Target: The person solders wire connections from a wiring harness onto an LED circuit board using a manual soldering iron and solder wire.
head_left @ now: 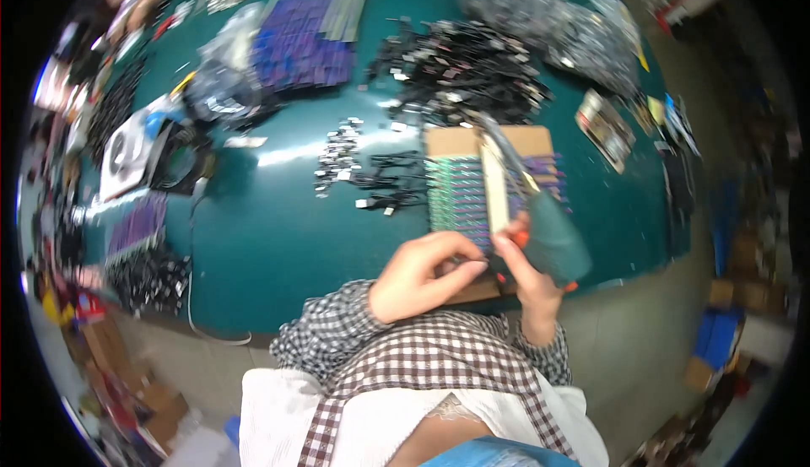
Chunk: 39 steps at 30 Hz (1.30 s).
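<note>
My right hand [533,277] grips a teal, orange-trimmed tool, blurred by motion, that looks like a glue gun [561,243]. A cream stick [495,184] and a dark cord run from it toward the far side. My left hand [430,277] has its thumb and fingertips pinched together close to the tool's near end; anything small between them is too blurred to name. Under and beyond both hands lies a brown cardboard sheet [447,140] bearing rows of green and purple pieces [456,193]. Left of the sheet are short black cables [392,182] with metal plugs.
A large heap of black cables [472,66] lies beyond the sheet on the green table [278,256]. Clear plastic bags [582,41] and purple strips [304,41] are farther back. A fan-like device [181,159] stands at left, a white cord [192,290] near the edge.
</note>
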Each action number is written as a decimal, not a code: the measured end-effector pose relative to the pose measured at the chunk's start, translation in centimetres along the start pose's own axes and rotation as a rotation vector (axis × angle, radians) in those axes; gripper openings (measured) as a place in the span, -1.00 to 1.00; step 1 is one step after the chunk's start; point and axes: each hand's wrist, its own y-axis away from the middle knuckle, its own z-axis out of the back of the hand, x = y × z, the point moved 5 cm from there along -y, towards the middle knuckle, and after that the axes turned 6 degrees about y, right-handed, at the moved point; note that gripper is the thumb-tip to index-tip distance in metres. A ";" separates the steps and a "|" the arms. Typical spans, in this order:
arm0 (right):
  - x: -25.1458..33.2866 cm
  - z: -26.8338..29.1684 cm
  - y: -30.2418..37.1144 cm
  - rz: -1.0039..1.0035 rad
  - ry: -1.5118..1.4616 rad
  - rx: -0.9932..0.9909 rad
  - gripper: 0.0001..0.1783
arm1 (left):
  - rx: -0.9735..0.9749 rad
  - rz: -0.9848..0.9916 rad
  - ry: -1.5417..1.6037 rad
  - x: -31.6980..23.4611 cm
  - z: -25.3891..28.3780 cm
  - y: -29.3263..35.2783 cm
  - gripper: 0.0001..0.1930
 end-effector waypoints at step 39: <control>0.0 -0.4 -0.2 0.098 0.098 0.089 -0.71 | -0.366 0.096 0.341 1.2 -0.4 -1.3 -0.93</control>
